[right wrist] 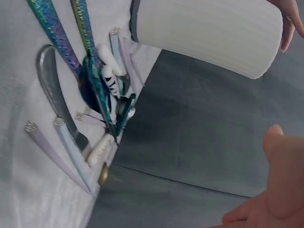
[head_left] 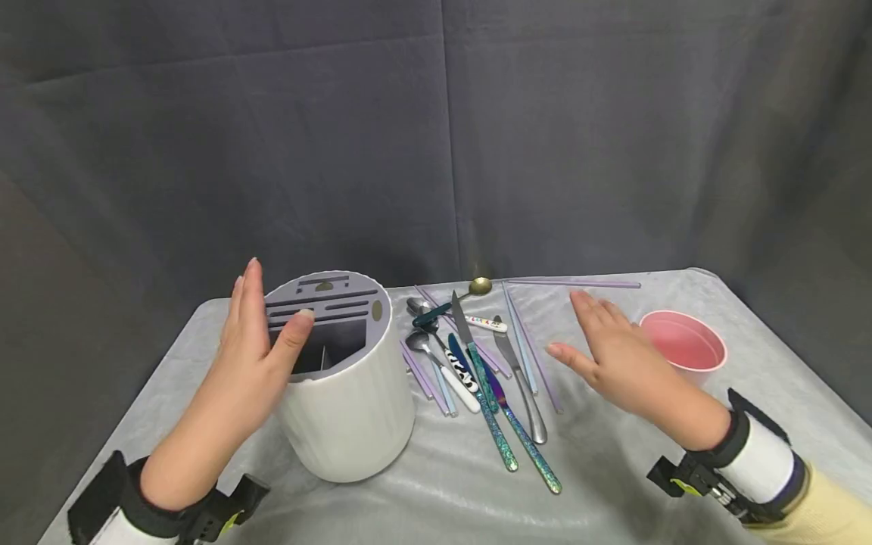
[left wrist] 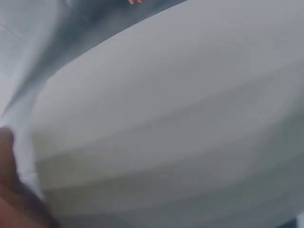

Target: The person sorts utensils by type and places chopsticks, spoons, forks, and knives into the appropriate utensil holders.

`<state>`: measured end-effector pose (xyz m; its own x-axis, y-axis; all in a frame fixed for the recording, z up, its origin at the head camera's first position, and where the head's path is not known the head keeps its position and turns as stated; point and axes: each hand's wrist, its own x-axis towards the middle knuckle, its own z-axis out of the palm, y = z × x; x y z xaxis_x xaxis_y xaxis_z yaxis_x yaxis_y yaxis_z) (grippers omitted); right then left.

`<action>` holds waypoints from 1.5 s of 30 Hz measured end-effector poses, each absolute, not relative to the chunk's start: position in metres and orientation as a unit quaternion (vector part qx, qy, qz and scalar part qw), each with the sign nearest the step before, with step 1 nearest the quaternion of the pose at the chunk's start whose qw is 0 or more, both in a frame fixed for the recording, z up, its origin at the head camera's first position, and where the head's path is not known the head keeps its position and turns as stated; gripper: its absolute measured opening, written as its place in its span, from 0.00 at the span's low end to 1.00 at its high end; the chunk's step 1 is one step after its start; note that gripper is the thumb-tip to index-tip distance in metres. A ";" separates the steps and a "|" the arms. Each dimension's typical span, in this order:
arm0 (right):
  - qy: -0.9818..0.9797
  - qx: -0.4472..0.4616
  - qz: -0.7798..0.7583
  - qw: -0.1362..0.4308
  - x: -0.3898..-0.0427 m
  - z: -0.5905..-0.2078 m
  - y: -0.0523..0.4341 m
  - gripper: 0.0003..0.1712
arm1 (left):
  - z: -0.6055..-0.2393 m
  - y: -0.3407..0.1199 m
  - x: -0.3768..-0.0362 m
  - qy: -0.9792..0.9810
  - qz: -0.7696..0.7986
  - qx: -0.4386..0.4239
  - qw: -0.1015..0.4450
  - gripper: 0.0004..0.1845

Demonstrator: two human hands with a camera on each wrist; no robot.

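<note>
A white ribbed utensil holder (head_left: 354, 431) with a grey slotted top (head_left: 354, 301) stands at the left of the table; its side fills most of the left wrist view. My left hand (head_left: 248, 363) is at its left side, fingers straight up, the thumb overlapping the top. My right hand (head_left: 623, 371) holds nothing, its fingers extended and thumb apart, between the cutlery and a pink cup (head_left: 683, 341). Between the hands lies a loose pile: a glittery-handled knife (head_left: 489, 409), a silver knife (head_left: 521, 386), a white-handled spoon (head_left: 453, 378), a gold spoon (head_left: 480, 286) and several chopsticks (head_left: 538, 348).
A light grey cloth covers the table (head_left: 599, 484). Behind it hangs a dark grey curtain (head_left: 579, 151). One lilac chopstick (head_left: 579, 284) lies along the back edge. The pink cup stands at the right, partly behind my right hand.
</note>
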<state>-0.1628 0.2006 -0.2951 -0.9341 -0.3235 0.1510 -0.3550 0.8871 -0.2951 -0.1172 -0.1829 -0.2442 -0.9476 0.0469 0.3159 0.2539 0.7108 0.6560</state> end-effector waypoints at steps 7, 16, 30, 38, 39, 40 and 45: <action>-0.964 0.164 0.205 0.036 -0.174 -0.320 0.193 0.43 | -0.275 -0.197 -0.119 -0.842 -0.493 -0.078 0.205 0.53; -0.959 0.180 0.204 0.075 -0.193 -0.353 0.182 0.28 | -0.307 -0.216 -0.117 -0.797 -0.549 -0.146 0.204 0.63; -0.964 0.164 0.198 0.062 -0.222 -0.382 0.176 0.13 | -0.329 -0.213 -0.121 -0.738 -0.607 -0.182 0.231 0.70; -0.966 0.152 0.205 0.038 -0.231 -0.390 0.175 0.09 | -0.333 -0.213 -0.122 -0.724 -0.621 -0.193 0.230 0.73; -0.966 0.150 0.206 0.038 -0.232 -0.391 0.175 0.09 | -0.333 -0.213 -0.122 -0.724 -0.623 -0.191 0.227 0.73; -0.967 0.146 0.204 0.038 -0.233 -0.392 0.174 0.08 | -0.334 -0.213 -0.122 -0.727 -0.621 -0.187 0.225 0.73; -0.974 0.111 0.198 0.006 -0.239 -0.391 0.170 0.02 | -0.333 -0.215 -0.121 -0.740 -0.609 -0.177 0.225 0.73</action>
<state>-0.2390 0.1703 -0.3911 -0.9753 -0.2138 0.0563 -0.2188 0.8969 -0.3842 -0.1212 -0.2151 -0.3335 -0.8357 -0.0118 0.5490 0.5366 0.1953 0.8209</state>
